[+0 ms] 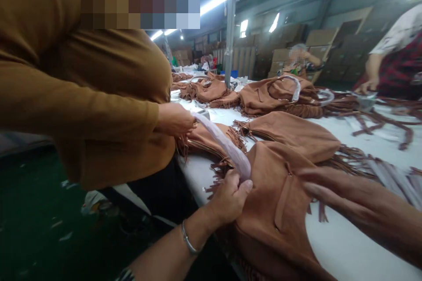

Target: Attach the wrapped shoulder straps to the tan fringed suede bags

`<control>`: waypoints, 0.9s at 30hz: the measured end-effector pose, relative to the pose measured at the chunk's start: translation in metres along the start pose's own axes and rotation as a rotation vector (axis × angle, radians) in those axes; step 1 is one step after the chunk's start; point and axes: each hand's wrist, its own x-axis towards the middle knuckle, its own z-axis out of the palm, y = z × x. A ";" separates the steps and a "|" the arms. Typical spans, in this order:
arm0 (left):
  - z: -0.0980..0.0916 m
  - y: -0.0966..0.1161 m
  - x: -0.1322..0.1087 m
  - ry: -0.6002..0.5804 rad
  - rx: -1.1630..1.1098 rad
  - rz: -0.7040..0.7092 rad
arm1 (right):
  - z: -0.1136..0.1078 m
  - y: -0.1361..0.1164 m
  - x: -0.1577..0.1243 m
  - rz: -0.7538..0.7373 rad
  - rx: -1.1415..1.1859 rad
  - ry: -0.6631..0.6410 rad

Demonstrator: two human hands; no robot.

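A brown fringed handbag (263, 215) lies at the table's front edge, with a slim zipped pocket on its face. My left hand (231, 193), a silver bangle on its wrist, is closed around the lower end of the bag's handle (227, 145), which is wrapped in pale film. A co-worker's hand (178, 118) in a mustard sleeve grips the handle's far end. From the right, my right hand (318, 182) reaches to the bag's side; motion smears its fingers. Just behind is another brown bag (293, 134).
More brown bags (263, 96) with wrapped handles lie along the white table (359, 246). The co-worker (108, 96) stands close on the left. A metal post (231, 22) rises behind the bags. Another person (395, 52) stands at the far right, and cartons (283, 59) are stacked behind.
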 end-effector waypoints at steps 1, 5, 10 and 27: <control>0.000 0.001 -0.002 0.001 0.013 0.040 | 0.012 -0.017 0.025 0.031 -0.058 -0.040; -0.005 0.002 -0.008 -0.115 -0.007 0.144 | 0.063 -0.070 0.120 0.143 0.026 -0.140; -0.011 -0.013 -0.001 -0.082 -0.076 0.030 | 0.095 -0.078 0.134 0.237 0.607 -0.636; -0.112 -0.014 -0.001 0.428 -0.777 0.061 | 0.177 -0.032 0.109 0.302 0.338 -0.508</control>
